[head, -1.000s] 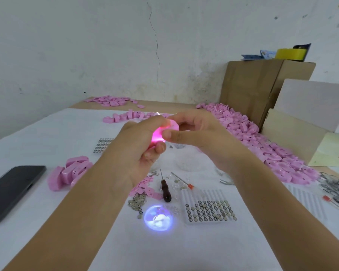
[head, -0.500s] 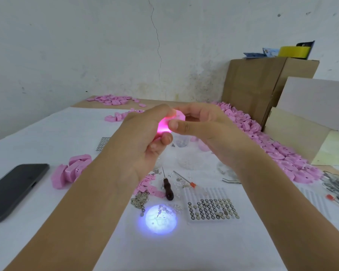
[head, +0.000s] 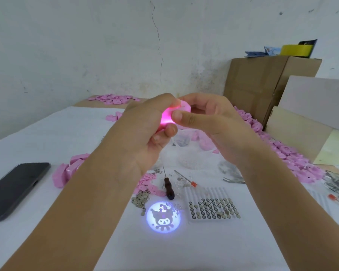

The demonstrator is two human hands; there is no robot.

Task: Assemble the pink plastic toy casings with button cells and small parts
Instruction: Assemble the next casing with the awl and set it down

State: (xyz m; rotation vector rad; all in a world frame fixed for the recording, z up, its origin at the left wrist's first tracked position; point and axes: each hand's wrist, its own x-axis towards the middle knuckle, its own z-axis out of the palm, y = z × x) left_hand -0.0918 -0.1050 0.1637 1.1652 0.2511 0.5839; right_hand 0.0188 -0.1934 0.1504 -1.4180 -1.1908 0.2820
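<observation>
A pink toy casing (head: 169, 116) glows from inside, held up above the table between both hands. My left hand (head: 145, 133) grips it from the left with curled fingers and thumb. My right hand (head: 207, 122) pinches its right side, thumb in front. The casing throws a round blue-white picture of a cartoon figure (head: 163, 217) onto the white table (head: 47, 133). A tray of button cells (head: 213, 209) lies right of that spot. Loose button cells (head: 140, 200) and small pink parts (head: 145, 181) lie under my left wrist.
A dark-handled awl (head: 168, 187) and a red-tipped pin (head: 186, 178) lie near the tray. A black phone (head: 14, 188) is at left, pink casings (head: 67, 173) beside it. A long heap of pink casings (head: 282, 149) runs along cardboard boxes (head: 262, 85) at right.
Both hands rose slightly with the glowing casing. The projected spot on the table sharpened from a blur into a clear cartoon figure.
</observation>
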